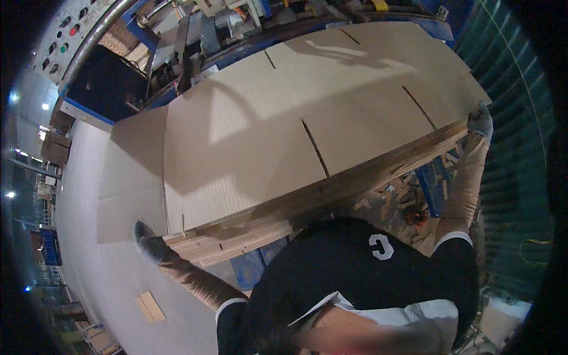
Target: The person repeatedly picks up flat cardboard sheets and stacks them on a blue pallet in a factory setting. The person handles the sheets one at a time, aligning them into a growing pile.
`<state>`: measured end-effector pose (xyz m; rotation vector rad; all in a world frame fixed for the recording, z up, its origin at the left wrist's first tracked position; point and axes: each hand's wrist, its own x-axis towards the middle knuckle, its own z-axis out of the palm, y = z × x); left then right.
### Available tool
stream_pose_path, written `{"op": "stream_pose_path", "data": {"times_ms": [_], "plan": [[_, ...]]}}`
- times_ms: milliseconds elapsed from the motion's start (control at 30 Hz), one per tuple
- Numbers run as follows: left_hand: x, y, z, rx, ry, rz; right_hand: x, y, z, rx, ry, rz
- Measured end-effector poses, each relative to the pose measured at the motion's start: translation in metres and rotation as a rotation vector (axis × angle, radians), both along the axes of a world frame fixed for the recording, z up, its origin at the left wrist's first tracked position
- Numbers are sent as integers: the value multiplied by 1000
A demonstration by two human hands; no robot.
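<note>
A large brown cardboard sheet (248, 160) with several dark slots and crease lines lies slanting on a stack of cardboard sheets (242, 244). Its left flap (133, 177) reaches out past the stack. My left hand (151, 242), in a grey glove, is closed on the near edge by that flap. At the far right corner, my right hand (481, 121), gloved as well, grips the sheet's edge. The fingers beneath the cardboard are hidden on both sides. Brown sleeves cover both forearms.
Behind the sheet stands a blue machine (236, 56); its control panel (71, 32) with buttons is at upper left. A green corrugated wall (515, 160) runs close on the right. Cardboard scraps (408, 195) lie under the stack, and a small cardboard piece (149, 306) is on the grey floor.
</note>
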<state>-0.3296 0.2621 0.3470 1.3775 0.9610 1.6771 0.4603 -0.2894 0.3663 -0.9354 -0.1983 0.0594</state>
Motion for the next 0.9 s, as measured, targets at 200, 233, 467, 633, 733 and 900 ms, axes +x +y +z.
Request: {"op": "stream_pose_path", "data": {"times_ms": [200, 233, 467, 633, 733, 900], "plan": [[39, -34, 29, -154, -76, -99, -31, 31, 55, -140, -125, -30], [47, -43, 36, -154, -21, -100, -50, 43, 70, -206, -208, -5], [111, -128, 57, 152, 300, -246, -247, 90, 104, -1349, -381, -442], [169, -160, 61, 547, 1144, -485, -290, 129, 53, -1300, -1680, 269], [193, -159, 60, 637, 1393, -613, -280, 139, 40, -1319, -1745, 392], [213, -135, 52, 717, 1437, -591, -245, 156, 30, -1354, -1793, 382]]}}
